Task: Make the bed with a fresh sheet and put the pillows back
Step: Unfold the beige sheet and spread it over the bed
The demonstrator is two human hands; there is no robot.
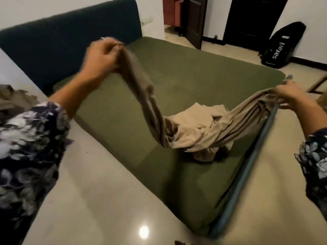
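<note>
The left hand [101, 56], at ten o'clock, grips one end of the beige sheet [192, 131]. The right hand [292, 96], at three o'clock, grips the other end. The sheet's middle lies bunched on the green mattress [177, 76].

1. You face the bed [177, 82], its mattress in a green cover, dark headboard [70, 32] at the far end.
2. A bunched beige sheet [194, 131] rests on it (both ends lifted off).
3. The glossy floor [99, 200] carries a black bag [281, 46].

Dim; motion blur, floor [109, 200] glare, fisheye.
</note>
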